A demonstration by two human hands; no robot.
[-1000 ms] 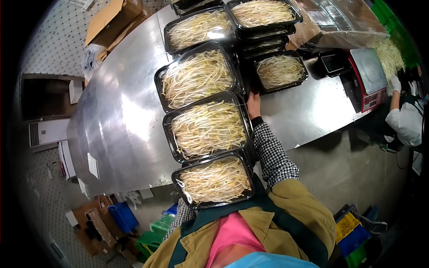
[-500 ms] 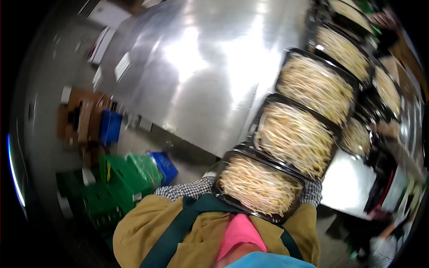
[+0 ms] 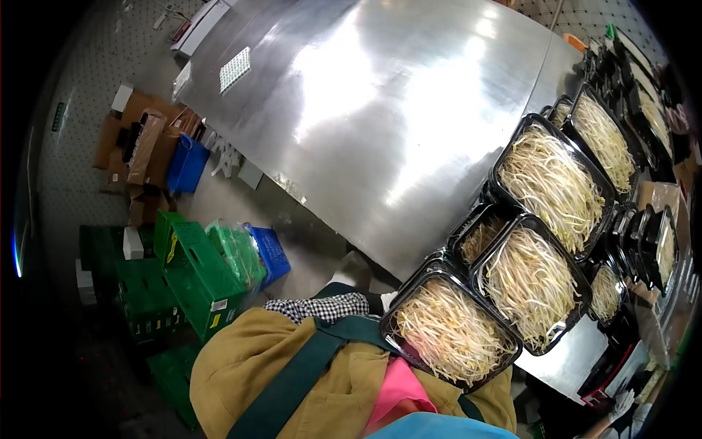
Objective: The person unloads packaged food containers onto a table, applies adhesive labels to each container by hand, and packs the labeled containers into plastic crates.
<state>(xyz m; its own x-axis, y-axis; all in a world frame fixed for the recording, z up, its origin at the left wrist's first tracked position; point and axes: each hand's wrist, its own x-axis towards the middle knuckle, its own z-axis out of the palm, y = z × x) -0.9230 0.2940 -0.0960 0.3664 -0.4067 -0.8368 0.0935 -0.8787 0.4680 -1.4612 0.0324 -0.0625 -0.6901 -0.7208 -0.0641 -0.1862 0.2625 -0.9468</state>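
A black plastic tray of bean sprouts (image 3: 453,333) is right against my chest, on top of other black trays whose rims show at its far side. My left hand (image 3: 386,301), in a white glove below a checked sleeve, is at the left edge of this stack; its fingers are mostly hidden by the trays. My right hand is out of sight behind the trays. Just beyond, a second filled tray (image 3: 530,285) sits tilted over another one, and a third tray (image 3: 552,186) lies further along the steel table (image 3: 292,146).
More filled trays (image 3: 603,143) line the table's right side. Nested black trays (image 3: 632,238) stand at far right, near another person's gloved hand (image 3: 621,404). Green crates (image 3: 197,274), a blue crate (image 3: 270,252), a blue bin (image 3: 188,164) and cardboard boxes (image 3: 150,146) are on the left.
My view has swung, so the trays sit further right and lower in it. The near tray is still at my chest. My right sleeve has gone out of sight.
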